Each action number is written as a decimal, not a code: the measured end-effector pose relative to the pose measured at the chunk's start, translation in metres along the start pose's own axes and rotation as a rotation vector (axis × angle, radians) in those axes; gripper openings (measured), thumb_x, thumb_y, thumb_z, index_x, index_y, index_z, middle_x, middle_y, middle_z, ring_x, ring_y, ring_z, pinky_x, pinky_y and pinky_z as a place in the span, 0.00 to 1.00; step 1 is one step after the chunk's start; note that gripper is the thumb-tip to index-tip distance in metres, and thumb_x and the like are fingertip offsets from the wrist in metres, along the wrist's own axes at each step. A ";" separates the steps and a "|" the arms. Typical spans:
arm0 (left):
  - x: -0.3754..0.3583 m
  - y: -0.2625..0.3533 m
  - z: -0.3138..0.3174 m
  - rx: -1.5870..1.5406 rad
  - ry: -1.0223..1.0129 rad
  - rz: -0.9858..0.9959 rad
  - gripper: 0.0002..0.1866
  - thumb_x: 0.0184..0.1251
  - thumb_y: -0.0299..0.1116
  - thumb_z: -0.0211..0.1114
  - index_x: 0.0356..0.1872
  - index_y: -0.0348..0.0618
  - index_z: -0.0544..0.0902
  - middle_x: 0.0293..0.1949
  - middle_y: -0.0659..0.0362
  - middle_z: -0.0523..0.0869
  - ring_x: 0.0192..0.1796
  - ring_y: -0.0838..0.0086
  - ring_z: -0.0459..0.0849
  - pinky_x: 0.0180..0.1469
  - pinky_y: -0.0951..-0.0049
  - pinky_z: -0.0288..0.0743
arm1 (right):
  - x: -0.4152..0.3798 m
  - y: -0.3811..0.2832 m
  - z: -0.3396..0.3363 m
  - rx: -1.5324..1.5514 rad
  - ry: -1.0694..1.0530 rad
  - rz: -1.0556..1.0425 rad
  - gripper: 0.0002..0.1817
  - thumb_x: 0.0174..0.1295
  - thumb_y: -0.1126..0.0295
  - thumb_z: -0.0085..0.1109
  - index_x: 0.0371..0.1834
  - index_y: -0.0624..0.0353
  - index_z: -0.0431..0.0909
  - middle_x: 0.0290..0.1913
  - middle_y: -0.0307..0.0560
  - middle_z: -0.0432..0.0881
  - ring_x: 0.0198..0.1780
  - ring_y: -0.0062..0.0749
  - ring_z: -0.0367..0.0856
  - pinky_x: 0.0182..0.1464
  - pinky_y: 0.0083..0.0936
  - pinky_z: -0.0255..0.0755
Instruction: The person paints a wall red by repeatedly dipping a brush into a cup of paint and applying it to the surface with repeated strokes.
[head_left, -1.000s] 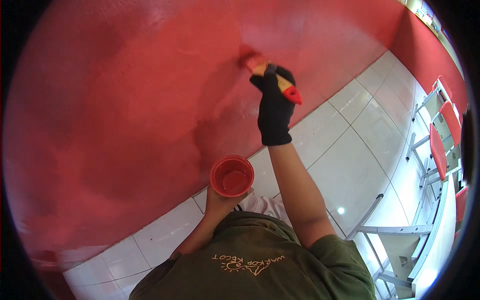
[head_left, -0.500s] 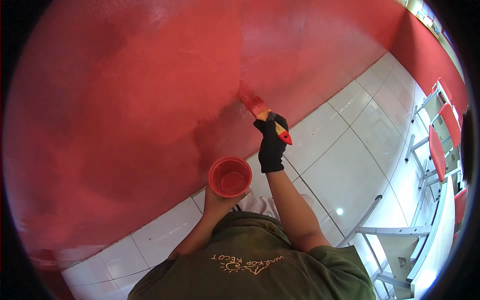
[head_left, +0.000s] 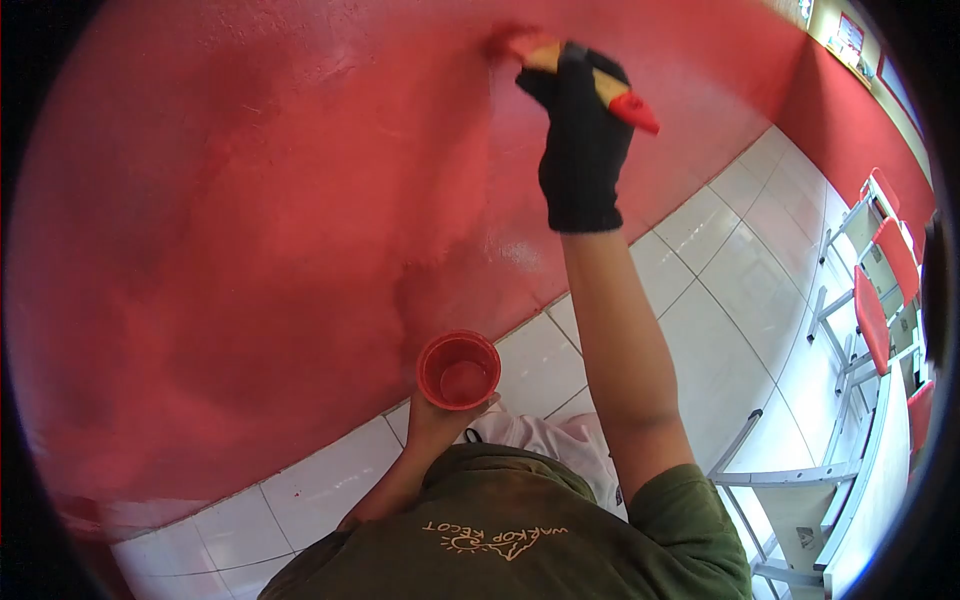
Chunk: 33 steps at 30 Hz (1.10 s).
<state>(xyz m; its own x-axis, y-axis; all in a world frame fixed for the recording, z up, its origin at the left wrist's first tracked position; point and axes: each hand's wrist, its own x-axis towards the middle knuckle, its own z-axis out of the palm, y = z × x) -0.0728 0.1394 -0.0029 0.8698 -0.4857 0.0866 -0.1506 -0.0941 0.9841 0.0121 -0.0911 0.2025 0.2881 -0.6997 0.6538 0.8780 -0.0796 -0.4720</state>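
My right hand [head_left: 588, 130], in a black knit glove, grips a paintbrush [head_left: 608, 88] by its yellow handle with a red end. The brush's red-coated bristles are blurred and appear to meet the red wall [head_left: 330, 190] high up. Low in front of my body, my bare left hand [head_left: 440, 418] is wrapped round the underside of a red paint cup [head_left: 459, 370]. Its open top faces me and red paint shows on the inside. Most of the left fingers are hidden beneath the cup. Patches of darker and brighter red cover the wall.
White floor tiles [head_left: 715, 325] meet the wall along a slanting edge. On the right stand red chairs [head_left: 872, 318] with grey metal frames and a white table [head_left: 868, 480]. Another red wall [head_left: 870, 120] with a ledge runs along the upper right.
My right hand has moved up the wall with the paintbrush, and the arm is stretched farther out. My left hand holds the cup in nearly the same place, slightly lower in view.
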 end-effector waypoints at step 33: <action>-0.002 0.002 0.000 -0.022 -0.012 -0.012 0.35 0.39 0.30 0.81 0.53 0.39 0.74 0.49 0.56 0.81 0.51 0.71 0.80 0.52 0.69 0.76 | -0.065 0.047 -0.086 -0.149 0.167 0.222 0.12 0.68 0.63 0.54 0.43 0.62 0.72 0.38 0.45 0.81 0.38 0.28 0.81 0.41 0.25 0.77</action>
<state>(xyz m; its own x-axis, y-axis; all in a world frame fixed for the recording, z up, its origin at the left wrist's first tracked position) -0.0743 0.1402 -0.0011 0.8656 -0.4953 0.0731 -0.1295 -0.0805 0.9883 0.0015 -0.1103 0.0867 0.3892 -0.8173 0.4250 0.7314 -0.0063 -0.6819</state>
